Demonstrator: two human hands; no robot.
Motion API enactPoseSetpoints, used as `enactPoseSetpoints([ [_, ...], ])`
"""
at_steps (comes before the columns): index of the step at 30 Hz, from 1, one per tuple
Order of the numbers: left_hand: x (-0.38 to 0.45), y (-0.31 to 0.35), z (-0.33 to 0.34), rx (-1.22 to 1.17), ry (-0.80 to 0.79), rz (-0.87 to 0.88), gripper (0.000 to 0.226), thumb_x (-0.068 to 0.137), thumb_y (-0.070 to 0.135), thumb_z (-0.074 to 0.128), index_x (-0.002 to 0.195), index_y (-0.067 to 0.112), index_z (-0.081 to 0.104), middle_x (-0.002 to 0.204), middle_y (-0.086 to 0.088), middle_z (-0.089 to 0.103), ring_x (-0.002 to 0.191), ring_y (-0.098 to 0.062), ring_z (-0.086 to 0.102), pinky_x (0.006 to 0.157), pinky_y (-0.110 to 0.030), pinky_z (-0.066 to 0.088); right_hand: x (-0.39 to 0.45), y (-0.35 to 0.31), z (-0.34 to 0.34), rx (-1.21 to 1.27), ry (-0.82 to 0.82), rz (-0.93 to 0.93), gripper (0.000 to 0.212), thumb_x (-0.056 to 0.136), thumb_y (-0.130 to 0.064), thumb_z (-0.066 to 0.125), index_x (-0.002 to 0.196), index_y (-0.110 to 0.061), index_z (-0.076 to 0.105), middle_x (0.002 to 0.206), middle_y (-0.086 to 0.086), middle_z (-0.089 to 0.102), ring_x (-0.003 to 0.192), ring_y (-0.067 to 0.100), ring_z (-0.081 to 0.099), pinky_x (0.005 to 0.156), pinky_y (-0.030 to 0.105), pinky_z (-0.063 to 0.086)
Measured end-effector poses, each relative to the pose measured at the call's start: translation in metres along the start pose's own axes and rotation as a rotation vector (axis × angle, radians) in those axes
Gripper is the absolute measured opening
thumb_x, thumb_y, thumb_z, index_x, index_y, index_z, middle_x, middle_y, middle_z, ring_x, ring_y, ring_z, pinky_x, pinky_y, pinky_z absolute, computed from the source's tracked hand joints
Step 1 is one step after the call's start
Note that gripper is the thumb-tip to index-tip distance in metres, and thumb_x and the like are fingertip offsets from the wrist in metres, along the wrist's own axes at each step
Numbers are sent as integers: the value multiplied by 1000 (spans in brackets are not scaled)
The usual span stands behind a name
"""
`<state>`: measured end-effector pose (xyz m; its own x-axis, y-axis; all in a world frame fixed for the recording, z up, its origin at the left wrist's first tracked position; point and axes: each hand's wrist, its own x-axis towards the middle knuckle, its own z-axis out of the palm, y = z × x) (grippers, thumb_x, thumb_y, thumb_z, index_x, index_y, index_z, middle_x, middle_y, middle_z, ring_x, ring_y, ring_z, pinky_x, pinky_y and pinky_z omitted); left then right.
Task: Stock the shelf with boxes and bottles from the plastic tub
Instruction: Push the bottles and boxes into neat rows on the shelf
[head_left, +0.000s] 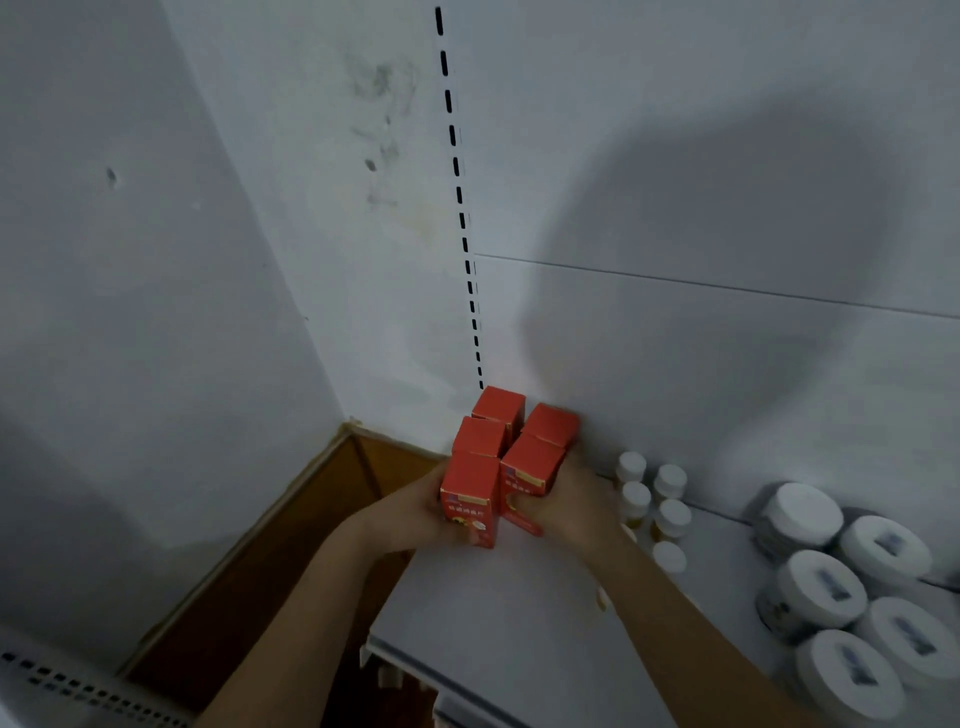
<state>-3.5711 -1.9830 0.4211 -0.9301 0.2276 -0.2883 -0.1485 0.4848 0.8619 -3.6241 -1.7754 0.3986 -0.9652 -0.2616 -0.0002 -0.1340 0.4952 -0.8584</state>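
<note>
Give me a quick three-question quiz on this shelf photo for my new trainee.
1. True or false: both hands grip the red boxes.
2. How many red boxes stand in the cluster?
3. What stands nearest to the right of the boxes: A) small white-capped bottles, B) wide white-lidded jars, C) a blue tub?

Key: 1 true: left hand, right hand. 2 five. 3 A.

Five upright red cardboard boxes (501, 457) stand bunched in two touching rows at the white metal shelf's (519, 613) far left corner, with small white-capped amber bottles (655, 504) clustered just beside them at three o'clock.
</note>
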Motion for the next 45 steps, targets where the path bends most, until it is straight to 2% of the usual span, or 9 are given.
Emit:
enactPoseSetpoints([
  [3, 8, 7, -11, 115, -83, -23, 81, 79, 13, 83, 143, 33, 38, 131, 18, 56, 113, 11, 56, 90, -7, 46, 8, 6, 3, 62, -3, -28, 80, 73, -31, 85, 136, -13, 40, 113, -12, 62, 103, 5, 60, 72, 0, 39],
  [6, 14, 9, -21, 203, -126, -26, 74, 79, 13, 82, 135, 38, 41, 123, 24, 56, 106, 17, 52, 86, -3, 43, 14, 8, 5, 100, -66, -35, 96, 77, -24, 83, 148, -12, 20, 122, -8, 59, 110, 8, 58, 93, 24, 47],
  [12, 19, 4, -29, 201, -200, -55, 68, 83, 10, 78, 131, 41, 42, 121, 23, 57, 105, 17, 54, 95, -10, 46, 18, 12, 12, 122, -99, -24, 106, 83, -16, 77, 152, -7, -4, 129, -2, 57, 116, 15, 58, 90, 24, 41],
  [17, 24, -4, -24, 236, -192, -59, 60, 84, 6, 76, 129, 31, 45, 113, 22, 56, 98, 14, 59, 77, -2, 43, 17, 18, 15, 176, -110, -52, 105, 71, -33, 76, 148, -17, 6, 129, -6, 59, 113, 0, 59, 93, 17, 49],
  [22, 31, -10, -20, 268, -214, -57, 45, 86, 13, 76, 116, 36, 52, 105, 25, 55, 82, 28, 53, 70, 1, 42, 21, 28, 21, 200, -136, -56, 108, 66, -48, 78, 150, -14, 19, 132, -13, 58, 114, -9, 56, 92, 6, 43],
  [30, 36, -21, -24, 261, -277, -85, 37, 86, 23, 76, 107, 45, 56, 107, 19, 62, 95, 15, 59, 78, -4, 45, 24, 33, 30, 197, -108, -20, 101, 79, -18, 82, 151, -15, 10, 134, -11, 55, 114, -10, 55, 95, 10, 45],
  [34, 40, -25, -26, 250, -283, -100, 37, 84, 23, 78, 109, 43, 59, 111, 17, 64, 103, 6, 59, 86, -9, 46, 25, 27, 30, 158, -72, 13, 102, 76, -12, 84, 149, -11, 13, 132, -4, 52, 115, 7, 55, 83, 0, 40],
  [39, 38, -27, -25, 226, -266, -78, 41, 81, 22, 81, 112, 40, 60, 114, 16, 65, 104, 5, 60, 87, -11, 46, 20, 19, 25, 81, -43, 31, 102, 71, -20, 89, 148, -13, 23, 135, 3, 56, 122, 17, 55, 95, 23, 40],
  [45, 26, -34, -21, 175, -250, 8, 75, 74, 41, 85, 139, 35, 47, 131, 15, 59, 119, 2, 56, 106, -26, 45, 9, -4, 23, 42, 114, -23, 88, 71, -18, 87, 140, -15, 32, 117, -11, 59, 104, 8, 61, 76, 9, 41],
])
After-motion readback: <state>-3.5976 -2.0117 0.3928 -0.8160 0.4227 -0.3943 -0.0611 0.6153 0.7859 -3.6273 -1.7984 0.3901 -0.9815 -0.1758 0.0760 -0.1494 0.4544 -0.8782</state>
